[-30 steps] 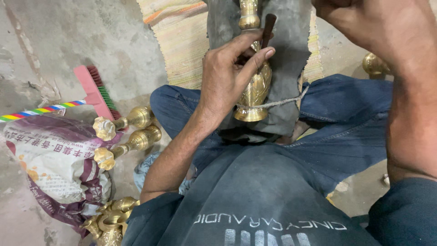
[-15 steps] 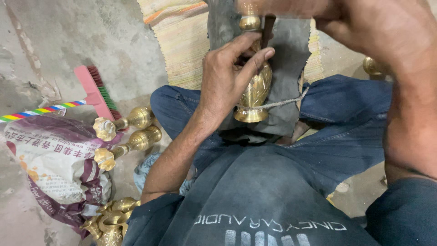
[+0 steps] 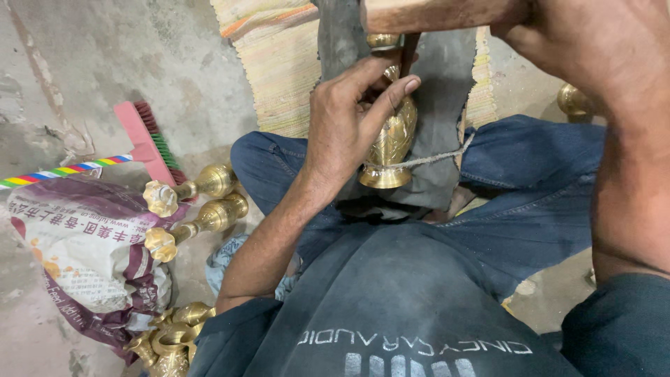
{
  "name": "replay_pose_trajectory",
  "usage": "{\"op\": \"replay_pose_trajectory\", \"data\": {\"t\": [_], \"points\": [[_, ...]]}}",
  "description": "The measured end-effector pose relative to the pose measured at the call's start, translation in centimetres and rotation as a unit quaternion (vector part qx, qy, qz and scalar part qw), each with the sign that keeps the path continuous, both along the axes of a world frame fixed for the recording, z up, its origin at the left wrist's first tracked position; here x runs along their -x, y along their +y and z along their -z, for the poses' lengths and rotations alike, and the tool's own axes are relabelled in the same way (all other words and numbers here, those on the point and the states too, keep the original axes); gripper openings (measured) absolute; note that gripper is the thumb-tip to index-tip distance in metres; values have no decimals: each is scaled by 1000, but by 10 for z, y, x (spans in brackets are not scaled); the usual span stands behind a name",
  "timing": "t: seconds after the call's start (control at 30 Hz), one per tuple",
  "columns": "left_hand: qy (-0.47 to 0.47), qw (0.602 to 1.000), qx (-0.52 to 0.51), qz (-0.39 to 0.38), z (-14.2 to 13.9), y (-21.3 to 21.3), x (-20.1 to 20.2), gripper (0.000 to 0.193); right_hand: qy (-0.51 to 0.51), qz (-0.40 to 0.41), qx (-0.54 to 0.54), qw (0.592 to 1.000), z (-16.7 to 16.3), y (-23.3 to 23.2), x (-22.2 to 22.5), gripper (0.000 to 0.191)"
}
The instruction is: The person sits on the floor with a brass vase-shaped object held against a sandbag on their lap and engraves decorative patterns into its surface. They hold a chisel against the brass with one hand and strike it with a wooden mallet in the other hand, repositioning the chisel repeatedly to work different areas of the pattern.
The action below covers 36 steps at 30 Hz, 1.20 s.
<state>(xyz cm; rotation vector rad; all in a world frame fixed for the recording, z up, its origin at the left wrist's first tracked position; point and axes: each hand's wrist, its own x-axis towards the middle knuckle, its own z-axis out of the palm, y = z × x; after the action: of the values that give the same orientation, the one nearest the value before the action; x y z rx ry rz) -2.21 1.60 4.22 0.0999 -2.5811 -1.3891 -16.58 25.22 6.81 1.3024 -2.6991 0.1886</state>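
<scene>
The left hand (image 3: 349,126) covers the brass vase's (image 3: 391,143) neck; the right hand (image 3: 586,42) is cut off by the top edge.

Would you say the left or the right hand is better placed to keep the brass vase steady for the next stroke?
Left, probably: the left hand already wraps the brass vase, while the right hand grips a wooden handle above it.

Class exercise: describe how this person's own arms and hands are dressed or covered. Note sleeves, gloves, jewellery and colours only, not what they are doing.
Both hands are bare: the left hand and right hand show no gloves, and no rings or watch can be seen. The forearms are uncovered. Short dark blue-grey sleeves end near the elbows, matching the shirt, which carries pale printed lettering.
</scene>
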Motion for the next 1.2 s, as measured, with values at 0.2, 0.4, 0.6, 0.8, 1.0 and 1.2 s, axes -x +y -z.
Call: {"op": "replay_pose_trajectory", "data": {"t": [0.2,0.4,0.6,0.8,1.0,1.2], "points": [[29,999,-32,6,5,-2,0,29,-30,6,11,999,-3,-7,0,21],[51,998,-44,20,7,-3,0,31,-76,13,29,997,-6,-6,-4,24],[50,998,-46,11,-1,-1,1,29,57,2,-33,998,-7,-5,-5,19],[65,996,-59,10,-3,1,-3,33,45,1,-44,998,-6,-7,-2,20],[49,996,-79,16,0,1,-4,32,-21,14,-60,998,-1,-5,1,20],[13,997,-73,2,2,0,-2,34,-26,5,-52,998,11,1,6,20]]}}
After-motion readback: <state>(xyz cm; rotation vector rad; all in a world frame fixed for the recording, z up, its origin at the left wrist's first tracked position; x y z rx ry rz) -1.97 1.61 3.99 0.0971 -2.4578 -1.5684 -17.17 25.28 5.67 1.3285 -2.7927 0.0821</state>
